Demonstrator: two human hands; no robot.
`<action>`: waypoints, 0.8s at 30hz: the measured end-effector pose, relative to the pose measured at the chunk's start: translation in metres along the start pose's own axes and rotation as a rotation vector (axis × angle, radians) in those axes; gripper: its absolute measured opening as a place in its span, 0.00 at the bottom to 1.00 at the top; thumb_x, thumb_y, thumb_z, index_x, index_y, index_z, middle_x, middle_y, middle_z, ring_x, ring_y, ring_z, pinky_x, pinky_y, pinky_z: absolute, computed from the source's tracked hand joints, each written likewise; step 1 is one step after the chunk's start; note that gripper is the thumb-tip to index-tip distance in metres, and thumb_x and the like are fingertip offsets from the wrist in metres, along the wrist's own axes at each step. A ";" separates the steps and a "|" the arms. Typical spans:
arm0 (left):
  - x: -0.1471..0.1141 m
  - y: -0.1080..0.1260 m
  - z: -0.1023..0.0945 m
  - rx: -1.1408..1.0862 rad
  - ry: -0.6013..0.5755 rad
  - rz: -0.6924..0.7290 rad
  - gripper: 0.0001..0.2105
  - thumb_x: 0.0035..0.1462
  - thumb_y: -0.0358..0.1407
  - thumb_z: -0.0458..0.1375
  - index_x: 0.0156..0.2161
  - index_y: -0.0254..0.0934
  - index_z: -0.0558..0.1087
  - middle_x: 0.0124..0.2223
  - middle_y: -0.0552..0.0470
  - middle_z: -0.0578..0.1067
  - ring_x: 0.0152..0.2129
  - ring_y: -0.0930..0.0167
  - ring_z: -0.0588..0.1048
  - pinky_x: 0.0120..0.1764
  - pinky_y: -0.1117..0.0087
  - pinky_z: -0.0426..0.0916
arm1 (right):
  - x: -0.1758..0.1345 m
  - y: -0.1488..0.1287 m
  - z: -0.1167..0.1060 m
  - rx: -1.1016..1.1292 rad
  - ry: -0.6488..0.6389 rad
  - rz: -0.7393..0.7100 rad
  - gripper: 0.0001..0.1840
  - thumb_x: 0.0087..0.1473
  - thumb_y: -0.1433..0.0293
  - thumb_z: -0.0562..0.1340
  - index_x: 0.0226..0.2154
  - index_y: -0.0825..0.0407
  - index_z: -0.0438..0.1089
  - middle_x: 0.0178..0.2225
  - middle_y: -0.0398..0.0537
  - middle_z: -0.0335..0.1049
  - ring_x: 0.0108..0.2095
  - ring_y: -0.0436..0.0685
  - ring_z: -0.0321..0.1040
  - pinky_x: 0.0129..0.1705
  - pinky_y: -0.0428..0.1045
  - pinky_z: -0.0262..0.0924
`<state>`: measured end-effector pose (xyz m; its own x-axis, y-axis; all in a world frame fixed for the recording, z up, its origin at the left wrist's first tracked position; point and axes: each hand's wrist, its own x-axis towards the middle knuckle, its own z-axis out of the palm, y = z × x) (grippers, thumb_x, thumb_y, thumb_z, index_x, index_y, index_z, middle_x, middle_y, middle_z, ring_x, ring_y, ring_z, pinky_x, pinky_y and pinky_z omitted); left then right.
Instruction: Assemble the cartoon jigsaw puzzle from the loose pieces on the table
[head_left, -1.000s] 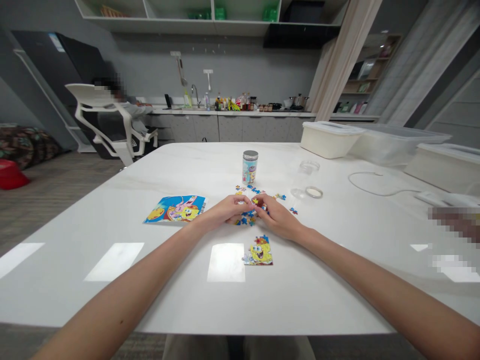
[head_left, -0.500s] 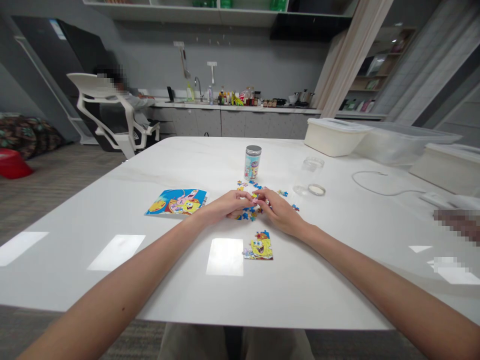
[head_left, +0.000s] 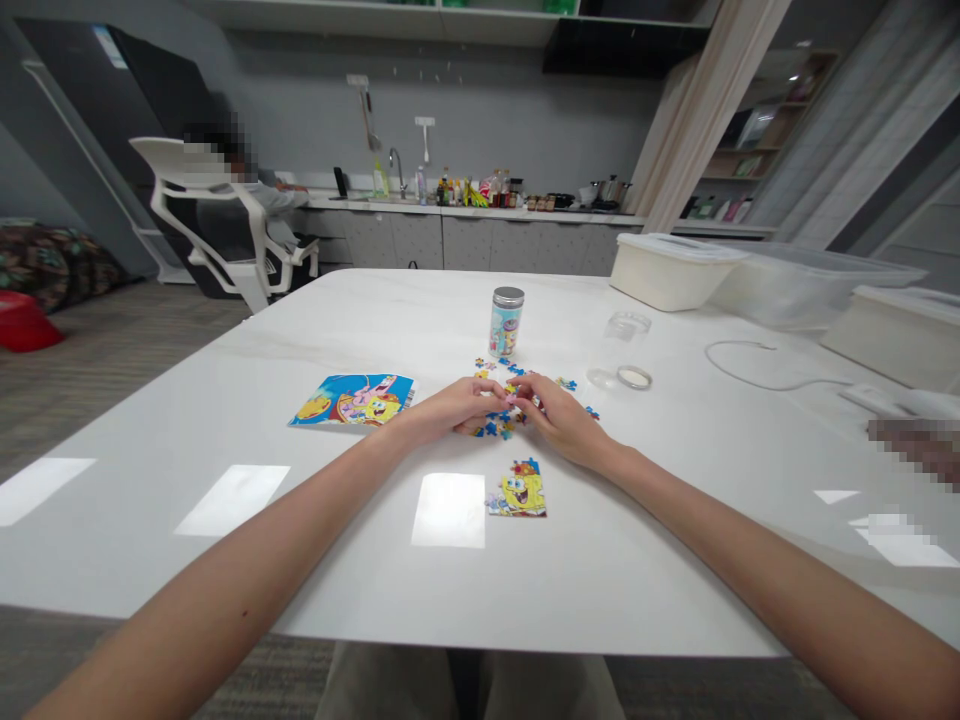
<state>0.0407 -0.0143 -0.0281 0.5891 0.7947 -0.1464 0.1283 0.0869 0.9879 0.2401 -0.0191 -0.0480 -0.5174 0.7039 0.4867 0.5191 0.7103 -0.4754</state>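
Over a scatter of loose jigsaw pieces point(head_left: 492, 430), my left hand point(head_left: 466, 404) and my right hand point(head_left: 556, 415) meet fingertip to fingertip. Between them is a small pink puzzle piece point(head_left: 511, 399), pinched by both; whether it is one piece or two joined cannot be made out. Fingers cover part of the pile. Closer to me lies a joined section of puzzle point(head_left: 523, 490) with a yellow cartoon face and an uneven upper and left edge. Left of my hands rests a picture sheet point(head_left: 352, 402) with the yellow and pink characters on blue.
Behind the pieces stands a printed can point(head_left: 506, 322) with a grey lid. A clear jar point(head_left: 622, 345) and a round lid point(head_left: 634, 377) are to its right. Storage boxes point(head_left: 675, 272) and a white cable point(head_left: 750, 375) occupy the right side. A person sits in a white chair point(head_left: 259, 230) at back left.
My hands stay in nearly the same place, with only slight finger movement around the pink piece. The whole view has shifted very slightly.
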 end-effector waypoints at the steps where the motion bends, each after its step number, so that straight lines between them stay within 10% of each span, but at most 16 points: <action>1: 0.000 0.000 0.000 -0.003 0.001 0.001 0.11 0.52 0.42 0.62 0.33 0.37 0.67 0.15 0.66 0.48 0.12 0.80 0.44 0.18 0.72 0.37 | 0.000 0.000 0.000 0.000 -0.001 -0.001 0.12 0.64 0.67 0.52 0.48 0.51 0.63 0.34 0.49 0.68 0.36 0.58 0.66 0.41 0.53 0.60; 24: -0.002 0.004 0.002 0.060 0.011 -0.021 0.08 0.55 0.39 0.60 0.34 0.39 0.66 0.13 0.66 0.50 0.12 0.80 0.45 0.18 0.72 0.38 | 0.000 -0.001 -0.002 0.029 -0.025 -0.020 0.13 0.64 0.67 0.52 0.48 0.51 0.64 0.34 0.49 0.68 0.36 0.57 0.65 0.39 0.53 0.59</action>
<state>0.0416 -0.0162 -0.0244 0.5767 0.7998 -0.1666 0.1885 0.0681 0.9797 0.2409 -0.0198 -0.0456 -0.5449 0.6889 0.4780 0.4887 0.7242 -0.4866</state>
